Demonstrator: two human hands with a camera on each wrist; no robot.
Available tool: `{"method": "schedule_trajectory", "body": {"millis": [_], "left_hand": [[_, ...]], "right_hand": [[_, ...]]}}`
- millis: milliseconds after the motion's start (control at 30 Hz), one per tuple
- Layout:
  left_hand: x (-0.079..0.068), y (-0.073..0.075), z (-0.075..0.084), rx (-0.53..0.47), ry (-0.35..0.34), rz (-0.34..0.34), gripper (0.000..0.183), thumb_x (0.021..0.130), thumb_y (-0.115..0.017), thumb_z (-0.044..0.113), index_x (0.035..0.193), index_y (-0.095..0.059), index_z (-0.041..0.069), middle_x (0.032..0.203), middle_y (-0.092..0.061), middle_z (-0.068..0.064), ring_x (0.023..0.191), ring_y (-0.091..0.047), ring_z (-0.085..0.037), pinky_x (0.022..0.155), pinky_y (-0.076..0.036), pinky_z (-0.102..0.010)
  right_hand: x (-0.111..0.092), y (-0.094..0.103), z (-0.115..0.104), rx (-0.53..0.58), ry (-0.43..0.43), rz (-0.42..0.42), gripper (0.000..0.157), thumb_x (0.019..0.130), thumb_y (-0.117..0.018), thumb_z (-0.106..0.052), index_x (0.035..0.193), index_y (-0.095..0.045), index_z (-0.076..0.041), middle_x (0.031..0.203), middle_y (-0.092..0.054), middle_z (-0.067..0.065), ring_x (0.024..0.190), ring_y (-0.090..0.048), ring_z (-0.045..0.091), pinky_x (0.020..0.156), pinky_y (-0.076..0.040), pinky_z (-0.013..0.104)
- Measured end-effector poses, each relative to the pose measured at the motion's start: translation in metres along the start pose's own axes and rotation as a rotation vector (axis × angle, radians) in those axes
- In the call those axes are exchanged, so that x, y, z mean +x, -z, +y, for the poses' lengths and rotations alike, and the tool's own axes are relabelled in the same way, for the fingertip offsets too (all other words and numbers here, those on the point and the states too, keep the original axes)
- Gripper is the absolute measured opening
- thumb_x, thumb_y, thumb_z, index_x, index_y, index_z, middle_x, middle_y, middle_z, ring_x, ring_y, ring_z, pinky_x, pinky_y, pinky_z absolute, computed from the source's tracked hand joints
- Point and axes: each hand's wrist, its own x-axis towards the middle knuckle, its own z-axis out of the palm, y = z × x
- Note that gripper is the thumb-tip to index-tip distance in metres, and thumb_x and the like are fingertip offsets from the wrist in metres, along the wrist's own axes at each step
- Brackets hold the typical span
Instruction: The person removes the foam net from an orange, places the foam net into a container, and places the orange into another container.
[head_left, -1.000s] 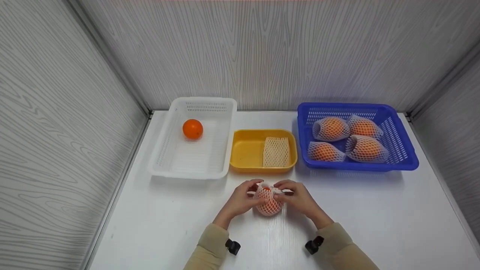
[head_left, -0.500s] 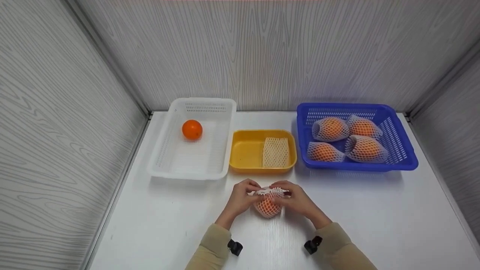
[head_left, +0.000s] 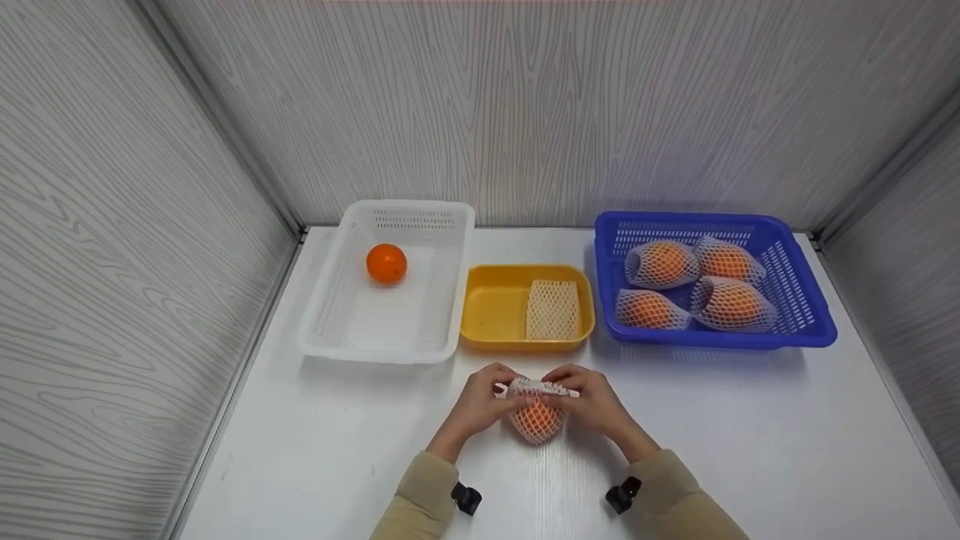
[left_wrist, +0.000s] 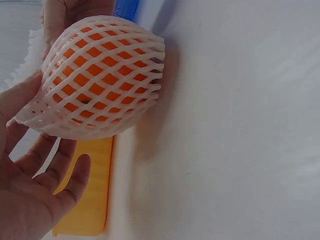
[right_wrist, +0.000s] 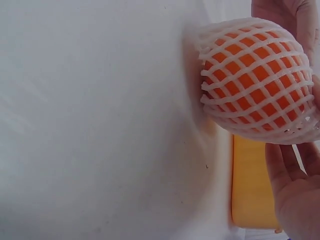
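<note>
An orange [head_left: 538,422] sits inside a white foam net sleeve [left_wrist: 105,70] in front of the yellow tray. My left hand [head_left: 480,400] pinches the sleeve's upper edge on the left, thumb in front and fingers behind. On the opposite side my right hand [head_left: 596,400] pinches the same edge. In the left wrist view the net wraps the whole visible side of the fruit, and its cut strands stick out at the lower end. The right wrist view shows the net stretched over the orange [right_wrist: 260,85], with the fingers below and behind it.
Behind the hands stands a yellow tray [head_left: 487,345] with a flat foam net sleeve [head_left: 553,310] in it. A white basket [head_left: 379,354] on the left holds a bare orange [head_left: 387,264]. A blue basket [head_left: 720,339] on the right contains several net-wrapped oranges [head_left: 664,262].
The sleeve's upper opening, first spread with bare orange showing through, has been drawn together above the fruit into a flatter band. Both hands have stayed at its sides.
</note>
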Motion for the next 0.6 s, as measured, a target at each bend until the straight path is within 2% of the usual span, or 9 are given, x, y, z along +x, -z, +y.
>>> {"method": "schedule_trajectory", "body": {"millis": [133,267,400,500,600], "left_hand": [[-0.0014,0.0003,-0.0011,0.003,-0.001,-0.032,0.029,0.081,-0.081,0.031,0.098,-0.077,0.008,0.1,-0.06,0.004,0.095,-0.056,-0.015,0.08,-0.05,-0.035],[-0.0019,-0.0012,-0.0017,0.0,-0.001,-0.009,0.025,0.08,-0.082,0.028,0.091,-0.078,0.006,0.098,-0.06,0.004,0.094,-0.056,-0.015,0.08,-0.048,-0.039],[-0.0014,-0.0022,-0.0005,0.003,-0.007,0.013,0.019,0.079,-0.083,0.022,0.087,-0.079,0.005,0.095,-0.061,0.005,0.093,-0.056,-0.015,0.081,-0.048,-0.039],[-0.0013,-0.003,0.0007,0.001,-0.012,0.015,0.014,0.078,-0.082,0.018,0.084,-0.079,0.006,0.095,-0.061,0.005,0.094,-0.056,-0.015,0.082,-0.048,-0.039],[-0.0014,-0.0035,0.0018,-0.006,-0.011,0.01,0.008,0.078,-0.08,0.012,0.083,-0.079,0.006,0.094,-0.06,0.006,0.093,-0.056,-0.015,0.083,-0.048,-0.045]], "right_hand": [[0.0003,-0.0016,-0.0007,0.007,0.015,0.01,0.007,0.082,-0.08,-0.012,0.083,-0.078,-0.006,0.1,-0.067,0.002,0.097,-0.063,0.022,0.086,-0.052,0.036],[-0.0003,-0.0017,-0.0011,0.017,0.025,-0.009,0.009,0.083,-0.08,-0.017,0.086,-0.078,-0.009,0.1,-0.067,0.0,0.097,-0.063,0.02,0.088,-0.052,0.038],[-0.002,0.002,-0.0004,0.046,0.046,-0.06,0.021,0.084,-0.078,-0.018,0.101,-0.076,-0.005,0.11,-0.065,0.005,0.107,-0.06,0.025,0.094,-0.049,0.044],[-0.0032,0.0054,0.0018,0.062,0.059,-0.104,0.034,0.084,-0.079,-0.016,0.114,-0.071,-0.003,0.119,-0.062,0.01,0.115,-0.056,0.029,0.096,-0.047,0.044],[-0.0038,0.0064,0.0018,0.051,0.065,-0.12,0.032,0.084,-0.078,-0.012,0.113,-0.072,-0.002,0.121,-0.062,0.013,0.115,-0.056,0.033,0.093,-0.048,0.041]]}}
